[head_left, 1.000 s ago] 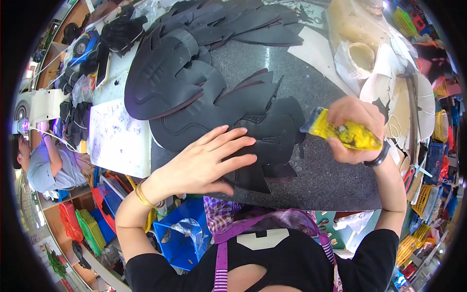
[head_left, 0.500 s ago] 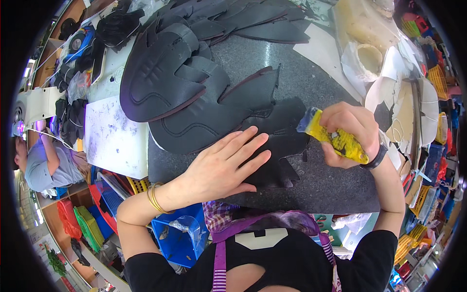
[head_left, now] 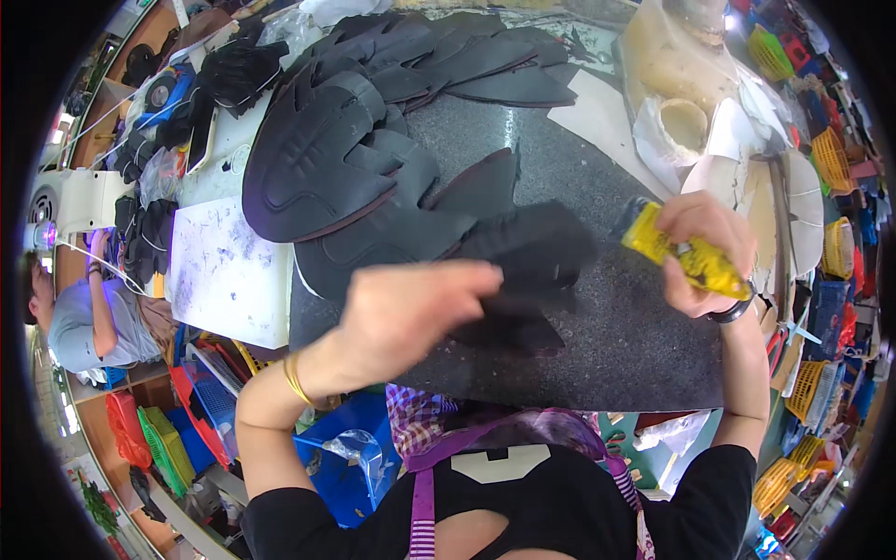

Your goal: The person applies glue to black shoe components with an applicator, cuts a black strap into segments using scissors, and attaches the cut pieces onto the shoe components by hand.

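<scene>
Black piece (head_left: 541, 247): at left hand (head_left: 401, 313), right side; blurred grip, cannot tell. Yellow tool (head_left: 702, 265): held in right hand (head_left: 717, 235), farther right.

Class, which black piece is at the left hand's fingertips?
The blurred black piece, its edge closest to the yellow tool; the other black pieces lie farther from that tool.

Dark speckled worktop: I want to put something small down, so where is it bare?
Bare: front right, between the near edge, the right hand and the black cutout by the left hand; also the middle, between the stacked black cutouts and white sheet. Crowded: left and far sides.
</scene>
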A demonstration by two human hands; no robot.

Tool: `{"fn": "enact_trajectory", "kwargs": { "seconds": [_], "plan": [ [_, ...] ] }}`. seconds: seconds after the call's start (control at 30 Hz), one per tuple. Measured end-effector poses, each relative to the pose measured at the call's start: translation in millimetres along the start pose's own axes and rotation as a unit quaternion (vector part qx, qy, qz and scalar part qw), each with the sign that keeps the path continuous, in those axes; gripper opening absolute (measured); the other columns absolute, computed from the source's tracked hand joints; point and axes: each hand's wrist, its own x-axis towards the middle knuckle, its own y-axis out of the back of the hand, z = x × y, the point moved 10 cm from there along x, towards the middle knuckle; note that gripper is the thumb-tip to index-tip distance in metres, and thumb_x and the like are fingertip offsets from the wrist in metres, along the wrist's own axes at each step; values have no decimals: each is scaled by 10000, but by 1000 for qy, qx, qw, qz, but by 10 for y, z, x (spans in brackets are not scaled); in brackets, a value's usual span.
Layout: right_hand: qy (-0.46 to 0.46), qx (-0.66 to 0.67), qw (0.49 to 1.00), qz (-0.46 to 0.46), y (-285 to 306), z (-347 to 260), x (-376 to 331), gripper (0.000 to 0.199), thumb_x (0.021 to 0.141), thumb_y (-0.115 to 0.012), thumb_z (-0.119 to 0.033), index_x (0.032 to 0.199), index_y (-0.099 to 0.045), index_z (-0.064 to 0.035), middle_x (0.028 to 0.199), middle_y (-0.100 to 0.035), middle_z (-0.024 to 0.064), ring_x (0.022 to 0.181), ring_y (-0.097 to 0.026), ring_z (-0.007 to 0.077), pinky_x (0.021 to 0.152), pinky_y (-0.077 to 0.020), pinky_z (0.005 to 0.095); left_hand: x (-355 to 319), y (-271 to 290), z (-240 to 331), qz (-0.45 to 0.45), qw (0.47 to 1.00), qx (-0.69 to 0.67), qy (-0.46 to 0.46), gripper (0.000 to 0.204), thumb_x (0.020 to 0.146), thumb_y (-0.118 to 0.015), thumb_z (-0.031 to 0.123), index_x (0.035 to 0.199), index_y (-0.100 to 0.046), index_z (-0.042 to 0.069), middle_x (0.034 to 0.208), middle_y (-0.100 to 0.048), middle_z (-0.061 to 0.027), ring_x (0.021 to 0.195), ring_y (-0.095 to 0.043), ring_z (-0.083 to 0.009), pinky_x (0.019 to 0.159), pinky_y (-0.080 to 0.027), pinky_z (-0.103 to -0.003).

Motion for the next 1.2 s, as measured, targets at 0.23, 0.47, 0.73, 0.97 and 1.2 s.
{"fn": "enact_trajectory", "kwargs": {
  "seconds": [0.23,0.47,0.73,0.97,1.2],
  "plan": [
    [-25,30,999,12,-33,73,20,225,617,-661,-68,763,-491,-52,741,-571,98,685,-606,234,614,-489,290,-200,1689,379,457,851,197,-169,198,869,-540,51,998,-595,-89,968,-638,-164,894,-613,-230,811,-498,-326],
    [-8,84,995,-59,-500,97,130,271,613,-692,-62,788,-484,-60,807,-586,90,703,-617,249,609,-498,307,-84,-114,-133,-162,950,227,-139,542,683,-666,436,1079,-557,81,1185,-547,-112,1157,-485,-305,977,-375,-455],
    [-3,75,996,-51,-383,110,133,279,579,-654,-23,791,-476,-56,787,-563,80,656,-594,254,577,-491,305,-126,-632,-123,-233,950,159,-131,617,634,-702,369,1152,-519,89,1298,-459,-72,1173,-449,-290,983,-354,-444],
    [14,64,995,-73,-369,86,114,294,566,-650,-23,806,-484,-56,789,-555,79,635,-584,258,553,-481,318,-236,-596,160,-153,919,256,-258,325,713,-666,213,958,-605,8,1103,-583,-142,1065,-553,-293,840,-507,-378],
    [-272,-106,931,220,721,776,154,385,737,-716,-225,906,-471,19,710,-595,157,642,-612,288,591,-493,348,269,301,151,-11,997,78,-9,175,796,-584,27,966,-623,10,810,-657,-100,614,-633,-182,573,-508,-267]
  ]
}}
